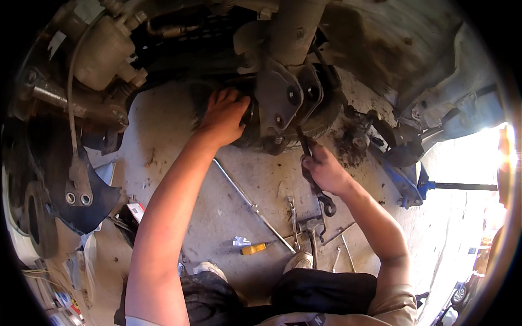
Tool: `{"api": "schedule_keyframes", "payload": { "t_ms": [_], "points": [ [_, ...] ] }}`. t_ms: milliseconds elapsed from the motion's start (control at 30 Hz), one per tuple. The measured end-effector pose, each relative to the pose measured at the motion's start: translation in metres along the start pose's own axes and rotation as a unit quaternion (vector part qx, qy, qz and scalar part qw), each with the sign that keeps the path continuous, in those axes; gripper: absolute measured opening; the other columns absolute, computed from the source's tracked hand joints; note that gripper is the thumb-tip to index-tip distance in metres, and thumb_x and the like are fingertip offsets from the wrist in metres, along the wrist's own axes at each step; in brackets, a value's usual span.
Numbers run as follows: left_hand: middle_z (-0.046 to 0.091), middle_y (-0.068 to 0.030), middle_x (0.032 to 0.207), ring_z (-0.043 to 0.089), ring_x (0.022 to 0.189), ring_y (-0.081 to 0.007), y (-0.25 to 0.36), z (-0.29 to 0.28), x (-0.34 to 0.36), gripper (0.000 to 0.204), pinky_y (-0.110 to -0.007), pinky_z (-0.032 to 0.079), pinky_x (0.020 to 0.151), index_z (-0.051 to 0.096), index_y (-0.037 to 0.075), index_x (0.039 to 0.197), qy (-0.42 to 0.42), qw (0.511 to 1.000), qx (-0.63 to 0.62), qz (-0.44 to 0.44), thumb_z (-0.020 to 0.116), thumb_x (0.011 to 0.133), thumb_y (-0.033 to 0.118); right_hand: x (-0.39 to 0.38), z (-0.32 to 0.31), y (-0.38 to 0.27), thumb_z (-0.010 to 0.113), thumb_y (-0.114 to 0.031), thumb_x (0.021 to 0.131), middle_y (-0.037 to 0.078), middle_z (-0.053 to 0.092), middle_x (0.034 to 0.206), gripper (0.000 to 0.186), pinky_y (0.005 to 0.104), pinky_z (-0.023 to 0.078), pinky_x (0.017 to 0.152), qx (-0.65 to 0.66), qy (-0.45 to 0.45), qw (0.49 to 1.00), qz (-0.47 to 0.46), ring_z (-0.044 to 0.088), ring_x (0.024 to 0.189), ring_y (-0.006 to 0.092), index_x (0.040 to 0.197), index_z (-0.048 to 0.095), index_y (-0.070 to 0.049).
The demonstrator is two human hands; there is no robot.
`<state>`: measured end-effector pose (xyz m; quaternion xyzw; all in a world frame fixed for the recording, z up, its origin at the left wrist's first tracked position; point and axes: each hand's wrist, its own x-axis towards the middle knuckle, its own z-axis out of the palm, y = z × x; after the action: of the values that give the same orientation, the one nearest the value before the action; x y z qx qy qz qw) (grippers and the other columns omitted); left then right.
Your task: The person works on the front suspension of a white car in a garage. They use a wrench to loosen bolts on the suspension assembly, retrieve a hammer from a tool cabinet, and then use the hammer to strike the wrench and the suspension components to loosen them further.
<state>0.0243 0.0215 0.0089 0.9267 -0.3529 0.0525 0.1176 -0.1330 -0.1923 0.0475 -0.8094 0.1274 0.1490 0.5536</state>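
Note:
My left hand (224,117) reaches to the dark parts left of the strut bracket (278,98), its fingers apart and slightly bent. What its fingertips touch is hard to make out in the shadow. My right hand (324,168) is closed around a long dark metal bar tool (304,142), tilted, its upper end close under the bracket. A rounded, hooked end of this tool shows below the hand. The two-plate bracket hangs from the thick strut tube (296,32), with bolt holes showing. Behind and below it lies a tyre (321,122) on the floor.
On the floor lie a long breaker bar (239,190), a hammer (311,225), a wrench (292,209), a yellow-handled tool (253,249) and slim wrenches (348,250). A blue jack (410,182) stands at right. A brake caliper (103,54) hangs upper left.

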Motion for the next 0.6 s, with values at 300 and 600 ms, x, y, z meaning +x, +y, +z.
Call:
{"api": "schedule_keyframes", "payload": {
  "t_ms": [300, 600],
  "points": [
    [0.048, -0.0148, 0.124, 0.035, 0.129, -0.0318, 0.002, 0.001, 0.001, 0.053, -0.048, 0.024, 0.111, 0.054, 0.007, 0.119, 0.018, 1.0, -0.021, 0.003, 0.071, 0.069, 0.013, 0.024, -0.043, -0.058, 0.051, -0.015, 0.09, 0.005, 0.053, 0.061, 0.011, 0.0283, 0.04, 0.034, 0.013, -0.097, 0.989, 0.112, 0.049, 0.039, 0.0141, 0.093, 0.052, -0.004],
    [0.045, -0.0148, 0.127, 0.034, 0.128, -0.0331, 0.0, 0.001, 0.001, 0.056, -0.049, 0.024, 0.109, 0.05, 0.005, 0.121, 0.007, 1.0, 0.005, 0.008, 0.073, 0.07, 0.014, 0.023, -0.017, 0.027, 0.055, -0.021, 0.089, 0.029, 0.058, 0.096, 0.039, 0.0442, 0.049, 0.073, -0.595, 0.011, 0.707, -0.382, 0.059, 0.089, 0.0335, 0.113, 0.054, 0.01]
  ]
}}
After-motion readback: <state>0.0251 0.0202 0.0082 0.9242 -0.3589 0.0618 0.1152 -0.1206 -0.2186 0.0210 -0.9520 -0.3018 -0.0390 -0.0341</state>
